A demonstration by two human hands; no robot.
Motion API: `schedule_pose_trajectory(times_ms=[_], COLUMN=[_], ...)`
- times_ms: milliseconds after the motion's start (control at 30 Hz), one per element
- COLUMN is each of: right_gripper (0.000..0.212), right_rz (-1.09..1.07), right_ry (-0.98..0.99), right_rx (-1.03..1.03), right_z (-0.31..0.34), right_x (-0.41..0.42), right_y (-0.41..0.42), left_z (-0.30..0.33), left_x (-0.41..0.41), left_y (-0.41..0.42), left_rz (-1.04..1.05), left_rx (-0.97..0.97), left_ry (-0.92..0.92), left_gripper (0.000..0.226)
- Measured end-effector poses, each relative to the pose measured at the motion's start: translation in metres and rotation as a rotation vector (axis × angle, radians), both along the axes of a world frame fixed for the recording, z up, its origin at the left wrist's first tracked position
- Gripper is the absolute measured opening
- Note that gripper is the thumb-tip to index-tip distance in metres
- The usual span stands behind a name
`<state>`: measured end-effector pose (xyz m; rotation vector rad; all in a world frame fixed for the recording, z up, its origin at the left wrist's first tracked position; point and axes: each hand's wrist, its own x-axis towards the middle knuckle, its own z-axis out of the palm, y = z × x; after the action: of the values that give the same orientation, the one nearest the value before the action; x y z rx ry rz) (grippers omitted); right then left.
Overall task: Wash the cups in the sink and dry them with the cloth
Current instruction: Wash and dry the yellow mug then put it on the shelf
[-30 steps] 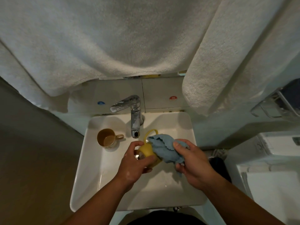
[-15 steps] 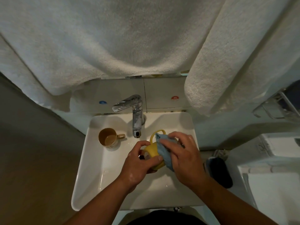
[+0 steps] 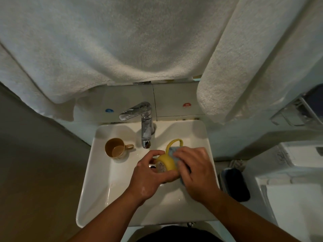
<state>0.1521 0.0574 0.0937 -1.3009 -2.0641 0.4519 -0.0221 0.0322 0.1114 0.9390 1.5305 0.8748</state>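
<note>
Over the white sink, my left hand grips a yellow cup lying on its side, handle pointing toward the tap. My right hand presses a blue cloth against the cup's right side, fingers curled over the cloth. Most of the cloth is hidden under that hand; a corner shows below it. A brown cup stands upright in the back left of the basin, handle to the right.
A chrome tap rises at the back of the sink, just behind the yellow cup. Large white towels hang above. A white toilet and a dark object on the floor lie to the right.
My right hand has moved left with the cloth and wrapped it against the yellow cup, covering most of the cloth. The left hand keeps its hold on the cup.
</note>
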Motion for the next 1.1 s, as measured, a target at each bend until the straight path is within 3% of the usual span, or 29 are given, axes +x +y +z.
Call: schedule_pose_trajectory(times_ms=[133,333,467,567,633,767,867,933,1100], right_gripper=[0.031,0.032,0.027,0.028,0.034,0.027,0.026,0.028,0.029], right_rz=[0.160,-0.041,0.168,0.153,0.041,-0.245,-0.247,-0.106,0.255], right_ry=[-0.052,-0.016,-0.077,-0.123,-0.052,0.215,0.290,0.185,-0.358], right_rx=[0.051,0.032,0.295,0.398,0.280,-0.097,-0.025,0.094,0.293], right_z=[0.000,-0.008,-0.001,-0.006,-0.013,-0.011,0.014,0.027,0.005], right_x=[0.003,0.010,-0.003,0.013,0.027,0.042,0.031,0.017,-0.002], right_y=[-0.003,0.009,-0.008,0.010,0.021,0.033,0.033,0.028,0.024], left_z=[-0.002,-0.001,-0.001,0.001,0.001,0.000,-0.004,-0.007,-0.005], left_x=[-0.003,-0.001,-0.003,-0.007,-0.011,-0.017,-0.016,-0.013,-0.004], left_y=[-0.002,0.000,0.001,-0.001,-0.001,0.001,0.003,0.004,0.005], left_rz=[-0.023,-0.022,-0.015,-0.050,-0.095,-0.164,-0.205,-0.225,-0.217], left_rx=[0.000,0.016,0.006,0.042,0.083,0.125,0.158,0.179,0.263], left_ry=[0.015,0.023,-0.040,0.012,0.074,0.127,0.245,0.281,0.333], left_gripper=[0.066,0.073,0.059,0.064,0.068,0.074,0.080,0.087,0.081])
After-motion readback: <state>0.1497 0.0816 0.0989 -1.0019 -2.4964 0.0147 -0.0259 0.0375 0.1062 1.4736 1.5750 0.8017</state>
